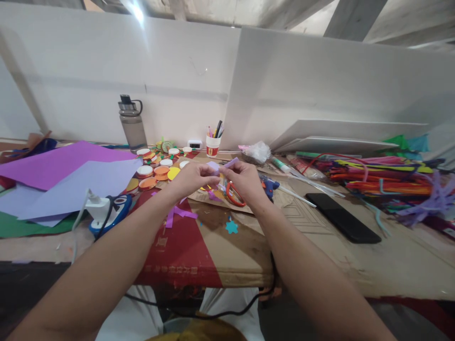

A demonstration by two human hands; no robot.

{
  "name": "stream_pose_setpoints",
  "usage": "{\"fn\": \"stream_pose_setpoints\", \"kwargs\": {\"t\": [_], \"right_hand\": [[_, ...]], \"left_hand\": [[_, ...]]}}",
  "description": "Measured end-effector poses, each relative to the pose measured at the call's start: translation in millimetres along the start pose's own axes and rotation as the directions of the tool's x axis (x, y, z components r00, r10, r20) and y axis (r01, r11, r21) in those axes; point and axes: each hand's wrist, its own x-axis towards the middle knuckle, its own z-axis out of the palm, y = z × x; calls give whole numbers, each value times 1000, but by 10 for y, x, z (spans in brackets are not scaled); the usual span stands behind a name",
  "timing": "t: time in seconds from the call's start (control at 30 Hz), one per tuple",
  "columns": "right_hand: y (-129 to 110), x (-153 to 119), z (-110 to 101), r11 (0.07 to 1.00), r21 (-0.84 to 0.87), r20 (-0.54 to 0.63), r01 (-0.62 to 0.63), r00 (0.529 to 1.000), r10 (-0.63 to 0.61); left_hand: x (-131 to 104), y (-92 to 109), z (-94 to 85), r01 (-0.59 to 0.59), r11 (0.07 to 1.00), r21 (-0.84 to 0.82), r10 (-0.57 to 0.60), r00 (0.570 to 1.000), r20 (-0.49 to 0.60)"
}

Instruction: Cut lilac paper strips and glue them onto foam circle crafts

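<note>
You are in what looks like a craft workshop, at a cardboard-topped bench [249,251]. Purple craft paper [76,158] spreads at ten o'clock; orange-handled scissors [231,199] and a paper cup [212,150] of pens [218,129] sit at twelve, a blue hot-glue gun [271,187] at one, heaped pipe cleaners [384,184] at two. White partition panels [320,85] and bare overhead beams [355,19] make your room look makeshift.

Front cardboard [243,265] open, phone [343,219] (flat) obstructing right

The person's left forearm [117,251] and right forearm [302,255] angled inward, left hand [197,177] and right hand [243,179] super close, fingers [208,169] kinda pinched.
</note>
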Motion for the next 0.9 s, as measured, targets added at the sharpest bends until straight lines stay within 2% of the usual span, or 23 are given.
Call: {"fn": "stream_pose_setpoints", "kwargs": {"t": [0.17,0.47,0.8,0.9], "right_hand": [[-18,14,-29,1000,-12,-77,13,997,-14],[-37,10,-36,999,-38,-111,18,994,-22],[-60,-12,-28,996,-87,-144,6,989,-19],[-49,-3,-28,998,-68,-117,8,993,-16]], "left_hand": [[20,-24,-14,4,998,65,-1,999,-42],[36,-55,-16,3,989,146,6,998,-65],[46,-91,-19,17,997,69,-15,999,-30],[29,-63,-13,33,999,3,-33,999,-6]]}}
